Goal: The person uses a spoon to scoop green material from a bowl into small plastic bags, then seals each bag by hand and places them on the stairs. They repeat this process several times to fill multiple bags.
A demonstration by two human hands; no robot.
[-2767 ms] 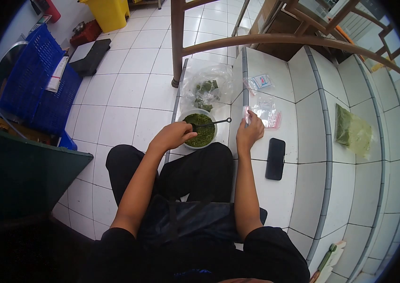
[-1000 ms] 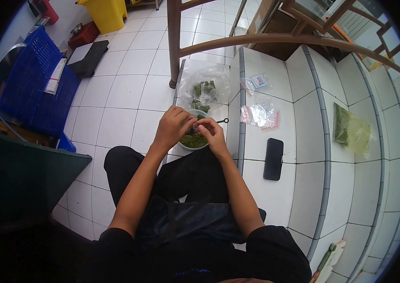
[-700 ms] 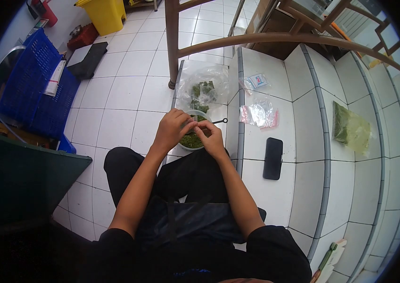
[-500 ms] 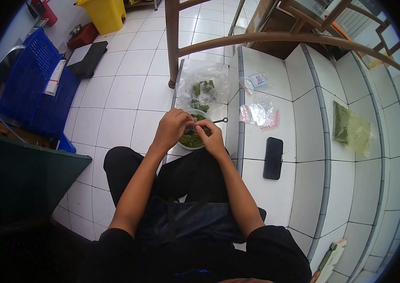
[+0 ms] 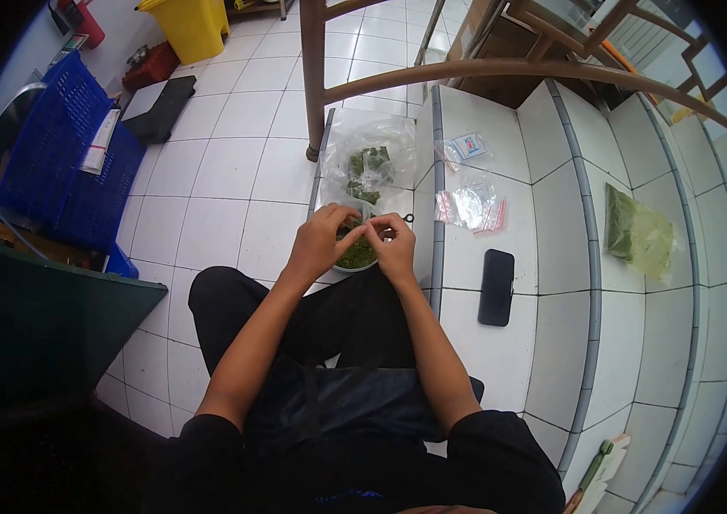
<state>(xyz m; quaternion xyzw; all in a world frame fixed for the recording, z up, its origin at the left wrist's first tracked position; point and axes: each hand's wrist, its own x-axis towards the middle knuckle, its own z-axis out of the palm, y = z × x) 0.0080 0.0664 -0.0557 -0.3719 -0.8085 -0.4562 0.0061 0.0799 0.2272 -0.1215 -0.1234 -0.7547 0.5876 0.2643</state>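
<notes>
Over a round clear tub (image 5: 355,270) of chopped green leaves (image 5: 358,252), my two hands are close together with fingertips nearly meeting. My left hand (image 5: 319,243) has its fingers curled in, and its thumb reaches toward the other hand. Thumb and index finger of my right hand (image 5: 394,247) are pinched. Between them shows a small see-through piece, apparently a clear plastic bag (image 5: 366,209), mostly hidden by the fingers. Just beyond the tub lies a large open plastic bag (image 5: 397,146) with more green leaf (image 5: 363,190) in it. A black handle loop (image 5: 409,218) sticks out right of my hand.
On the white tiled step to the right lie small zip bags (image 5: 473,207), a blue-and-white packet (image 5: 468,146) and a dark phone (image 5: 497,288). Higher up rests a bag of green leaves (image 5: 637,231). A brown metal railing (image 5: 314,86) stands ahead; blue crates (image 5: 59,163) are left.
Both hands have shifted slightly lower and nearer my body over the tub. My right hand has turned, its thumb and index finger now pinched upward. The surrounding things have stayed put.
</notes>
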